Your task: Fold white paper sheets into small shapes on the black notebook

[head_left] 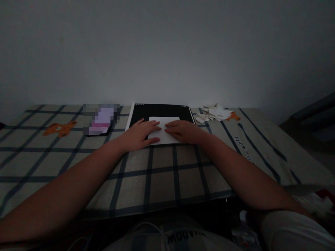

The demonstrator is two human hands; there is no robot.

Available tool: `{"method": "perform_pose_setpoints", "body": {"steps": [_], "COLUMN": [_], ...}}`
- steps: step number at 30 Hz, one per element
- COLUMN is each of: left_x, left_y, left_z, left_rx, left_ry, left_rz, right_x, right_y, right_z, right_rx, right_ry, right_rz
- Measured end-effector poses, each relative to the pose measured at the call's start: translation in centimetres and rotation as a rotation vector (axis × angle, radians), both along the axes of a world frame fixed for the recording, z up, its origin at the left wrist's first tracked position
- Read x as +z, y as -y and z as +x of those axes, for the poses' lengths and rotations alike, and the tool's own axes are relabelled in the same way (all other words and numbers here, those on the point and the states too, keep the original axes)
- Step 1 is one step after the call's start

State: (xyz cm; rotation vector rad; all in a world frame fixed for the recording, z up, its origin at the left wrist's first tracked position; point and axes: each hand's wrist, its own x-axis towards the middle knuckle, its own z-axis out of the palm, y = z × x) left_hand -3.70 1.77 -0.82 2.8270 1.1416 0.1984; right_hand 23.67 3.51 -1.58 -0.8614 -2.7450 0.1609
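A white sheet of paper (167, 138) lies on a black board or notebook cover (159, 110) with light edges. My left hand (141, 134) rests at the left side of the paper, its fingers spread and reaching onto it. From the right, my right hand (184, 131) lies over the paper's right part, fingers stretched toward the middle and fairly close together. Both palms face down, and the fingertips of the two hands are a short gap apart.
A phone (101, 120), partly blurred out, lies left of the black board. Several white paper pieces (216, 112) are piled to its right. A checked tablecloth (162, 177) covers the table, whose far edge meets a grey wall (167, 52).
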Motion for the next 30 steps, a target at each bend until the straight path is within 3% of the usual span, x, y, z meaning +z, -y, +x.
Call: {"method": "perform_pose_setpoints", "body": {"steps": [8,16,23,26,30], "left_x": [0.4,0.5,0.4,0.4,1.0], "left_y": [0.1,0.5,-0.3,-0.3,0.2], "left_z": [0.0,0.2,-0.1,-0.1,0.0], "left_rx": [-0.105,-0.062,-0.094,-0.006,0.168], "left_ry": [-0.014,-0.029,0.105,0.185,0.333], "left_rz": [-0.002,-0.006,-0.018,0.001,0.123], "right_x": [0.2,1.0,1.8,1.6,1.2], "right_y": [0.4,0.9,1.0,0.9,0.6], "right_z": [0.1,0.5,0.6,0.5,0.3], "right_rx": [0.038,0.027,-0.031,-0.053,-0.126], "right_ry": [0.024,-0.034,-0.116,-0.15,-0.302], "right_rz": [-0.065,-0.068,-0.04,-0.056,-0.223]}}
